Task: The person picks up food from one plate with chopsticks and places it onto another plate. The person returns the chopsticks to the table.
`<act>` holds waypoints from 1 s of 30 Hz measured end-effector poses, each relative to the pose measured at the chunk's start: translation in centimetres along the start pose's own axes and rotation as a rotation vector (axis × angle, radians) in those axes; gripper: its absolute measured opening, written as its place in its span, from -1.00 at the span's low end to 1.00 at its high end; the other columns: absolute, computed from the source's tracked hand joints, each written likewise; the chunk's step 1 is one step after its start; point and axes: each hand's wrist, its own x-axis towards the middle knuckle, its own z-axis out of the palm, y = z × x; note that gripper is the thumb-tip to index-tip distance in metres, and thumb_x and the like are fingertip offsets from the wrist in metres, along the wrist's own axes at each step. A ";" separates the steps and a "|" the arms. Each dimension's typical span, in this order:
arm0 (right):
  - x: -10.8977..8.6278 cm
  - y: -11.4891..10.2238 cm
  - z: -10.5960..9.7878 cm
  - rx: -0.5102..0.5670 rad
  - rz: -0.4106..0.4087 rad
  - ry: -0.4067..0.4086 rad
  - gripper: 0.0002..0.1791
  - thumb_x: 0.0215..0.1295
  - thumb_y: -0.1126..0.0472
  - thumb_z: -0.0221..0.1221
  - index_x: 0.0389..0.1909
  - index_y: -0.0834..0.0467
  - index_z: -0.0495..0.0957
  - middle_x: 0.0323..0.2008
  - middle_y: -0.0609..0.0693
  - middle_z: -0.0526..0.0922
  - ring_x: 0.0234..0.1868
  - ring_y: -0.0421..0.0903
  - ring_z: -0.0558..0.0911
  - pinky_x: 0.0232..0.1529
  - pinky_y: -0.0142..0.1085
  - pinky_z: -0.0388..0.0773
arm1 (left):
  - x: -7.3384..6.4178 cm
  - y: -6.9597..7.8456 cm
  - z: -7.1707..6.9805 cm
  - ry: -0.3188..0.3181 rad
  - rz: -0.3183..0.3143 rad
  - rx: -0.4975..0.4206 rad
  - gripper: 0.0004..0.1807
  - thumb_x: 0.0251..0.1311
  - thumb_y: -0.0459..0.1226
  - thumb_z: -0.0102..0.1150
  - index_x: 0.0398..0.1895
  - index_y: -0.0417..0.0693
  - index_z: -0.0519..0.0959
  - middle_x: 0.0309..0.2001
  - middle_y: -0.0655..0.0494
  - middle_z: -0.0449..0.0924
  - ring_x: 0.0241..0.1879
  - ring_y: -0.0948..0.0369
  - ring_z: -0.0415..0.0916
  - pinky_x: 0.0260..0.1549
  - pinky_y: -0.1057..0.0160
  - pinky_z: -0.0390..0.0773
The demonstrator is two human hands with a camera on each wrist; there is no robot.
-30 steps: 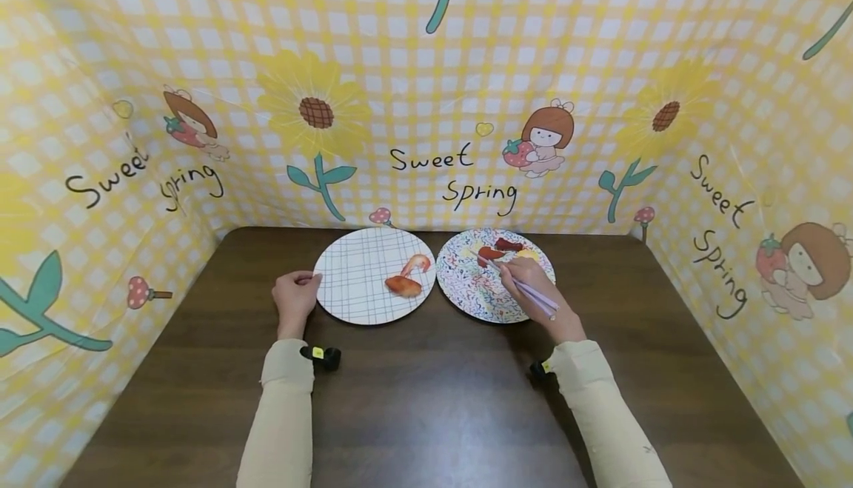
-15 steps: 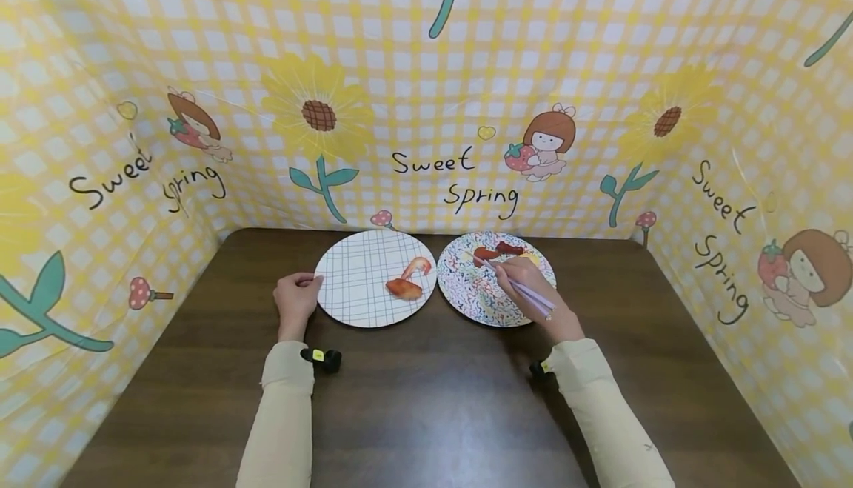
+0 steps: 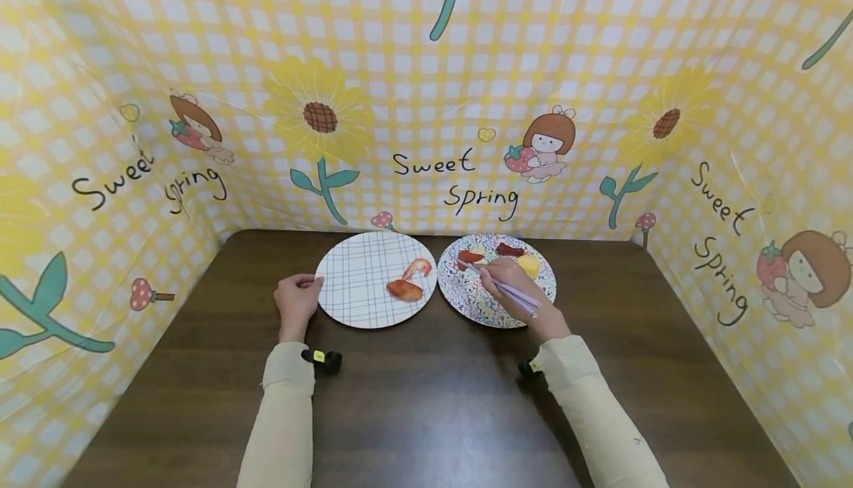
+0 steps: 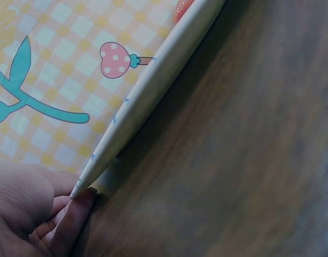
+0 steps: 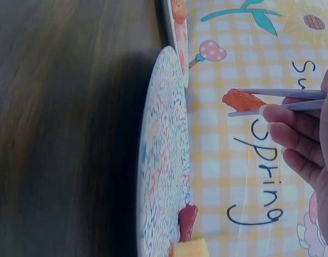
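Note:
My left hand pinches the left rim of a white plate with blue grid lines; in the left wrist view, thumb and fingers meet at its edge. On that plate lie a shrimp and a glossy brown piece of food. My right hand holds lavender chopsticks over the speckled plate. Between their tips is an orange-red piece of food, raised off the plate in the right wrist view. A dark red piece and a yellow block lie on the speckled plate.
Both plates sit side by side at the back of a dark brown wooden table. A yellow checked cloth with printed flowers and figures rises behind the table and along both sides.
My right hand has moved left with the chopsticks, and the orange-red piece has shifted left with them. More of the yellow block shows now. The left hand keeps its place on the plate.

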 end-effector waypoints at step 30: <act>3.3 -3.9 4.6 0.137 -0.255 -0.006 -0.83 0.38 0.44 0.13 -0.25 0.27 0.71 -0.39 0.06 0.73 -0.31 -0.04 0.65 -0.16 -0.18 0.60 | -0.1 -0.2 -0.1 0.010 0.022 -0.018 -0.70 0.33 -0.20 0.28 -0.11 -0.31 0.73 -0.19 -0.24 0.72 -0.13 -0.10 0.61 -0.04 -0.03 0.53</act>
